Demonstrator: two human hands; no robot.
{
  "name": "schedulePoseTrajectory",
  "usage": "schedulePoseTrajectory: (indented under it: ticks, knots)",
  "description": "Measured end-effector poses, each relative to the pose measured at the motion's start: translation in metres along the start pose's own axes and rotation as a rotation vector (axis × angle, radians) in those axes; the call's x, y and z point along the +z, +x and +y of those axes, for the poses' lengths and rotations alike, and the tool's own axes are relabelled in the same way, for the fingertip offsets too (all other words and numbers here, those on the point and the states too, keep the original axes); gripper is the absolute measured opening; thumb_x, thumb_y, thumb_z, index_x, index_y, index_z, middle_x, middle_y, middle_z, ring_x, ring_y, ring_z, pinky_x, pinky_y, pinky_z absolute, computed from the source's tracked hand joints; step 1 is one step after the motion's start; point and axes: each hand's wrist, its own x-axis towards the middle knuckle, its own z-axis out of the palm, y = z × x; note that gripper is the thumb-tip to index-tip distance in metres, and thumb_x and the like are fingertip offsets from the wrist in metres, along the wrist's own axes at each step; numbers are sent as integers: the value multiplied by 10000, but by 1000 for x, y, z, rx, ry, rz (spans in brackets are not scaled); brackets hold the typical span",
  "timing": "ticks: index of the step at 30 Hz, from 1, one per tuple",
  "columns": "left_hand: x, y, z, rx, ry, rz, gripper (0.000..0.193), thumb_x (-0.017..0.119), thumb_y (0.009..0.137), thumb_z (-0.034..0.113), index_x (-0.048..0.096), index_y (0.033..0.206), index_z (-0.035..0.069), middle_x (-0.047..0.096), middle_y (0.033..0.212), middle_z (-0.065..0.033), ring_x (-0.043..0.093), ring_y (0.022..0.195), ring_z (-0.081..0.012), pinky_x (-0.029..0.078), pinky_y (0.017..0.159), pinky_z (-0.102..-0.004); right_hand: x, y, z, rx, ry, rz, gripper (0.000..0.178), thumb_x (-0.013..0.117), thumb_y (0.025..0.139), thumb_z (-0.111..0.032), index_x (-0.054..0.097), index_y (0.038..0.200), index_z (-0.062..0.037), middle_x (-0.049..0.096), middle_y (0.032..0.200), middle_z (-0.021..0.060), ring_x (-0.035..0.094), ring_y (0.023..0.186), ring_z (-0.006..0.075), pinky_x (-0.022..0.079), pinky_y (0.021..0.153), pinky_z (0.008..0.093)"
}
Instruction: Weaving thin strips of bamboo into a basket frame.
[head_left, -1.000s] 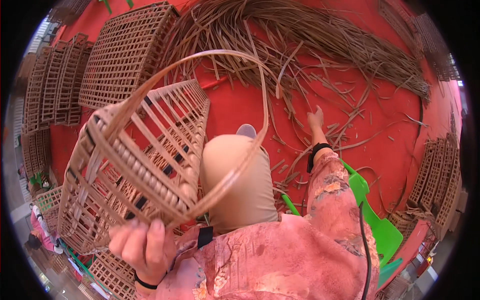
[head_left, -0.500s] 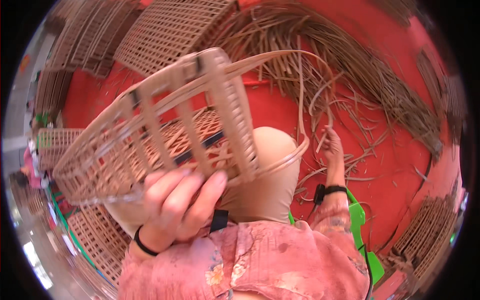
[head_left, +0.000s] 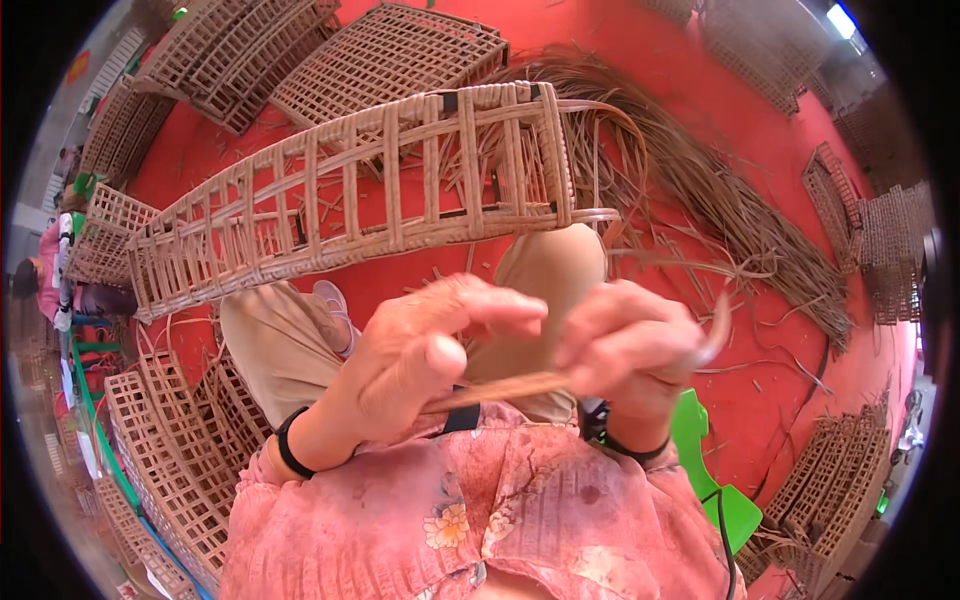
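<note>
In front of my chest, my right hand [head_left: 632,345] is closed on a thin flat cane strip [head_left: 515,388]. One end of it points left, and a curled piece shows beyond the right side of that hand. My left hand [head_left: 420,350] is open, fingers stretched and thumb apart, over the left end of the strip. Whether it touches the strip I cannot tell. Beyond both hands, a long woven cane basket [head_left: 350,200] with open latticed sides lies on its side at my knees. Loose cane loops out of its right end. Neither hand touches it.
A heap of long cane strips [head_left: 720,190] covers the red floor at the far right, with scraps around it. Woven panels [head_left: 390,60] stand at the back; latticed baskets [head_left: 165,440] are stacked at left, more [head_left: 835,480] at lower right. A green plastic seat [head_left: 690,430] is beside me.
My left hand has let go of the basket, which now lies farther out and turned more level. My right hand has come in from the floor at right to my chest, holding the strip.
</note>
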Motion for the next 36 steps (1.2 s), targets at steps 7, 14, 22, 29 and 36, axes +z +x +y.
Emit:
schedulePoseTrajectory:
  ticks: [7, 14, 22, 29, 36]
  knots:
    - [-37, -42, 23, -740, -420, -46, 112, 629, 945, 35, 679, 1041, 3, 617, 803, -4, 536, 693, -46, 430, 593, -202, 53, -3, 26, 61, -65, -7, 171, 748, 840, -88, 725, 997, -24, 662, 866, 83, 649, 780, 175, 522, 693, 275]
    - [-176, -98, 50, -360, 909, 813, 91, 623, 928, 27, 705, 969, 24, 618, 829, 13, 556, 789, -75, 459, 736, -216, 85, -3, 29, 698, 411, -553, 394, 737, 901, -231, 630, 1199, 4, 688, 1008, 90, 658, 920, 171, 525, 803, 326]
    - [-116, -97, 120, -31, 963, -13, 60, 704, 824, 61, 718, 883, 63, 616, 754, -53, 516, 620, -181, 370, 529, -292, 101, 60, -7, -199, -290, -62, 336, 697, 874, -172, 580, 1150, -22, 611, 1002, 142, 607, 889, 313, 500, 700, 377]
    - [-62, -39, 72, 73, 769, -41, 222, 763, 735, 5, 708, 945, 49, 604, 780, -47, 555, 634, -186, 423, 559, -284, 94, 34, -23, 419, -63, -231, 266, 616, 929, -115, 540, 1170, -32, 638, 810, 199, 664, 769, 412, 520, 635, 461]
    - [-32, 3, 21, -277, 388, 79, 134, 734, 803, 22, 698, 932, 32, 678, 851, -97, 661, 742, -210, 513, 641, -313, 14, 21, -26, 484, -600, 32, 67, 650, 900, -61, 684, 914, -4, 653, 781, 123, 629, 654, 191, 506, 611, 327]
